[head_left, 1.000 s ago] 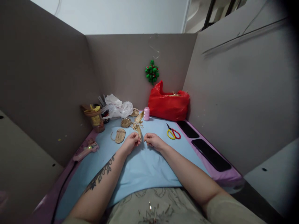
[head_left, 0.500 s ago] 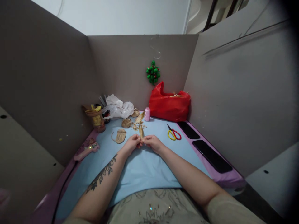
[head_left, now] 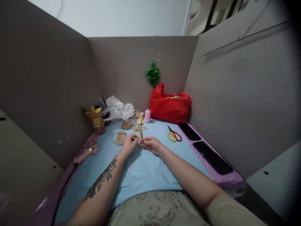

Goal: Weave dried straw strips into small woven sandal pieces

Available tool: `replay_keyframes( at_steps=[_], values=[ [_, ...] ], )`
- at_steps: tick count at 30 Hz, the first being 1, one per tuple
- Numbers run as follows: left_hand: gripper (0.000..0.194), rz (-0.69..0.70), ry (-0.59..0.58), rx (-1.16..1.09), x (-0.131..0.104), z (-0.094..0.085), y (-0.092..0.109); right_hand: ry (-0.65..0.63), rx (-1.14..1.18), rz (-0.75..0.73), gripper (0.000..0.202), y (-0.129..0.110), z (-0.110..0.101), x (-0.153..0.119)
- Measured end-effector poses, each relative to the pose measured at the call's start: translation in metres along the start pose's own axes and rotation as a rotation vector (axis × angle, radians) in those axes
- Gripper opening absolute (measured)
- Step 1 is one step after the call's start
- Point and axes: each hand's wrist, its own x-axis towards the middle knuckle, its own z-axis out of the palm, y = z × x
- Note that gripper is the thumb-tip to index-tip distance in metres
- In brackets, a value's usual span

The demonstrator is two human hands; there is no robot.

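Observation:
My right hand point(head_left: 151, 144) pinches the lower end of a dried husk strip point(head_left: 140, 132), which stands up from its fingertips. Just left of it, my left hand point(head_left: 130, 143) is closed with fingertips together; whatever it may hold is too small to make out. A flat woven oval piece point(head_left: 121, 138) with a loose tail lies left of my left hand. Behind the hands are a small round woven piece point(head_left: 127, 124), husk scraps point(head_left: 135, 127) and a wider husk leaf point(head_left: 140, 119).
Scissors point(head_left: 172, 136) and two dark phones point(head_left: 213, 158) lie on the right. At the back stand a pink thread spool point(head_left: 147, 115), a red bag point(head_left: 169, 108) and a white plastic bag point(head_left: 119, 110). A pink glue gun point(head_left: 87, 153) lies left, near a holder point(head_left: 97, 121).
My left hand has moved slightly left, away from the strip and my right hand. A small gap has opened between the hands. The strip stays in my right hand.

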Motion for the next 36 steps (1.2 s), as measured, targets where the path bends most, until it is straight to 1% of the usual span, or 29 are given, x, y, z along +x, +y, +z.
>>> replay_keyframes(
  at_steps=[5, 8, 11, 14, 17, 19, 22, 24, 26, 28, 30, 33, 35, 36],
  values=[
    [0.008, 0.122, -0.066, 0.043, -0.001, -0.003, 0.002, 0.0, -0.044, -0.033, 0.024, 0.002, 0.004, -0.002],
    [0.008, 0.149, -0.097, 0.023, -0.001, -0.001, 0.005, 0.0, -0.151, -0.082, 0.022, 0.004, 0.008, -0.003],
    [0.008, 0.097, -0.115, -0.058, 0.001, 0.003, 0.007, 0.013, -0.277, -0.159, 0.017, 0.006, 0.011, -0.003],
    [0.01, -0.002, -0.121, -0.161, 0.004, 0.004, 0.006, 0.032, -0.313, -0.178, 0.019, 0.005, 0.012, -0.004],
    [0.018, -0.131, -0.107, -0.244, 0.004, -0.003, 0.006, 0.066, -0.285, -0.146, 0.02, 0.003, 0.012, -0.005],
    [0.024, -0.179, -0.144, -0.241, 0.002, -0.009, 0.004, 0.079, -0.273, -0.133, 0.02, 0.001, 0.013, -0.006],
    [0.022, -0.157, -0.266, -0.157, -0.001, -0.012, 0.002, 0.077, -0.274, -0.137, 0.021, -0.001, 0.013, -0.006],
    [0.018, -0.12, -0.3, -0.085, -0.001, -0.01, 0.0, 0.077, -0.278, -0.14, 0.021, 0.0, 0.013, -0.005],
    [0.016, -0.106, -0.29, -0.041, -0.001, -0.006, -0.001, 0.087, -0.275, -0.15, 0.021, 0.001, 0.013, -0.004],
    [0.015, -0.125, -0.279, -0.048, -0.001, -0.003, -0.001, 0.102, -0.266, -0.162, 0.02, 0.001, 0.013, -0.004],
    [0.014, -0.178, -0.271, -0.112, -0.001, -0.001, 0.002, 0.106, -0.269, -0.159, 0.02, 0.001, 0.013, -0.004],
    [0.019, -0.292, -0.254, -0.278, -0.002, 0.0, 0.005, 0.1, -0.283, -0.135, 0.02, 0.0, 0.013, -0.005],
    [0.023, -0.307, -0.212, -0.367, -0.002, 0.001, 0.005, 0.103, -0.271, -0.122, 0.022, 0.0, 0.012, -0.004],
    [0.025, -0.284, -0.184, -0.38, -0.003, 0.002, 0.005, 0.105, -0.259, -0.12, 0.023, 0.0, 0.011, -0.003]
  ],
)
